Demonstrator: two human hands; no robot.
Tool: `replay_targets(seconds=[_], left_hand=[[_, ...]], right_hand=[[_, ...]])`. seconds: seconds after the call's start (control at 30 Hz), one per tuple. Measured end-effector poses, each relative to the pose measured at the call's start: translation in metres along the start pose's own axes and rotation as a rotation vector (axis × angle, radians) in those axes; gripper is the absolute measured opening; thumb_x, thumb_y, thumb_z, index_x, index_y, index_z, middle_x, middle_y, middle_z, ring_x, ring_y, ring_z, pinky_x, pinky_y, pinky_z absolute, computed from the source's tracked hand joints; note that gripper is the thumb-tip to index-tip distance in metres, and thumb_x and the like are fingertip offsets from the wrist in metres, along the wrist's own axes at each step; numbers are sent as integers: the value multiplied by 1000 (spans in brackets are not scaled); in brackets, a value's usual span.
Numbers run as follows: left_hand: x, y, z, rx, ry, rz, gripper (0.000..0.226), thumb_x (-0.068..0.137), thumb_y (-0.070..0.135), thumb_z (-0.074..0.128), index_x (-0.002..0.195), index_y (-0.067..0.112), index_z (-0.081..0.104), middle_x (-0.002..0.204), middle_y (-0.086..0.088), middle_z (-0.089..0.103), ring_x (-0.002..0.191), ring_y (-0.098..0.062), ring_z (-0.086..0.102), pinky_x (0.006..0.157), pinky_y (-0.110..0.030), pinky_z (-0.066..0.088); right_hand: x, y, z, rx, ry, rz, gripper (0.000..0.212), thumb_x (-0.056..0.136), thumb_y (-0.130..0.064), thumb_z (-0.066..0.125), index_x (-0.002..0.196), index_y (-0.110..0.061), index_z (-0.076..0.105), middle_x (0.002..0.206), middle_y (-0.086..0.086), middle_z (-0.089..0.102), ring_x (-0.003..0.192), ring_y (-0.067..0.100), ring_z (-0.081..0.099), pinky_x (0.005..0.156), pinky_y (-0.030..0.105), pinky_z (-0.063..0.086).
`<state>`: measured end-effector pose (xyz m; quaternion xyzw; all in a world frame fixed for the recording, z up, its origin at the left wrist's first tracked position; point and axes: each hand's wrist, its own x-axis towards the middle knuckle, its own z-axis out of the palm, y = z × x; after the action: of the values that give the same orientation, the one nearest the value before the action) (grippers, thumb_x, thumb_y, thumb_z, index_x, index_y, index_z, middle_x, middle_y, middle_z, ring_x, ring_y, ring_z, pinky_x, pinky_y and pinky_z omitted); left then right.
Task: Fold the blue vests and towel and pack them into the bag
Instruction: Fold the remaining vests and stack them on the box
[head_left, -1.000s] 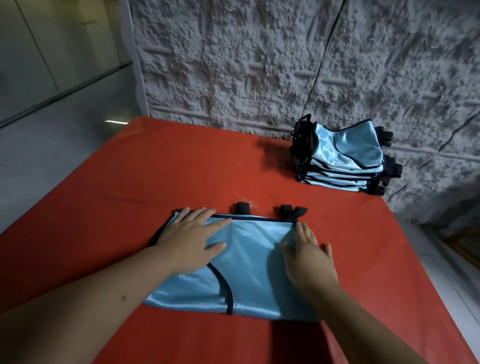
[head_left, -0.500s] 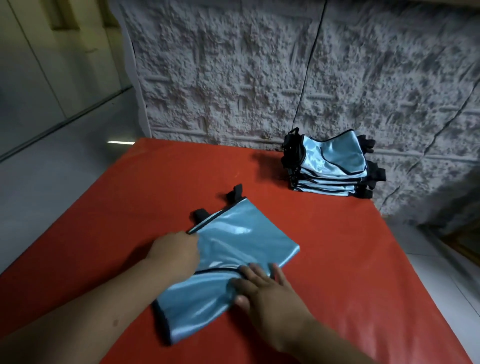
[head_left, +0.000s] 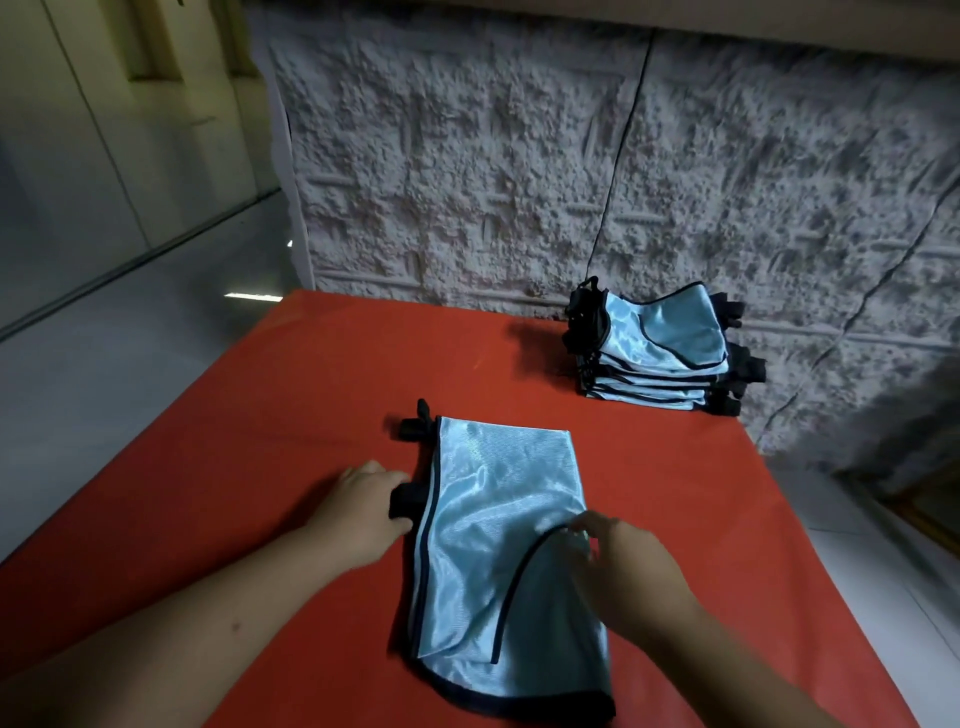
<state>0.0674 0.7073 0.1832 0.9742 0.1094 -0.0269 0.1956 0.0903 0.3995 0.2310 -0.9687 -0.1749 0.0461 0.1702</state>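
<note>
A folded light-blue vest (head_left: 493, 530) with black trim lies on the red table (head_left: 291, 415), its long side running away from me. My left hand (head_left: 366, 506) is at its left edge, and its fingers and thumb hold a black strap there. At the vest's right edge my right hand (head_left: 621, 564) pinches the fabric with curled fingers. A stack of several folded blue vests (head_left: 660, 358) sits at the table's far right corner. No bag or towel is in view.
A rough grey stone-pattern wall (head_left: 467, 182) stands right behind the table, with a thin black cable (head_left: 618, 171) running down it. Pale floor lies to the left and to the right of the table.
The vest has been turned from lying crosswise to lying lengthwise. My left hand went from pressing flat on top to holding its left strap. My right hand moved to its right edge.
</note>
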Motion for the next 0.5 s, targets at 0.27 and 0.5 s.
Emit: replay_targets(seconds=[0.27,0.5], left_hand=[[13,-1,-8,-558,-16,46,23,65,15,79,76,21,60,69,3,66,66,-14,59,66,-34,45],[13,-29,-24,-395,-29,36,29,75,-2,70,83,26,64,55,8,51,47,-7,43,52,-28,36]], right_hand=[[-23,-5,33,-165,-409,-178,88,84,-52,64,157,-40,17,166,2,12,156,20,9,120,36,26],[-25,-8,27,-220,-455,-188,93,88,-54,61,160,-39,5,170,4,-8,157,21,-7,123,38,14]])
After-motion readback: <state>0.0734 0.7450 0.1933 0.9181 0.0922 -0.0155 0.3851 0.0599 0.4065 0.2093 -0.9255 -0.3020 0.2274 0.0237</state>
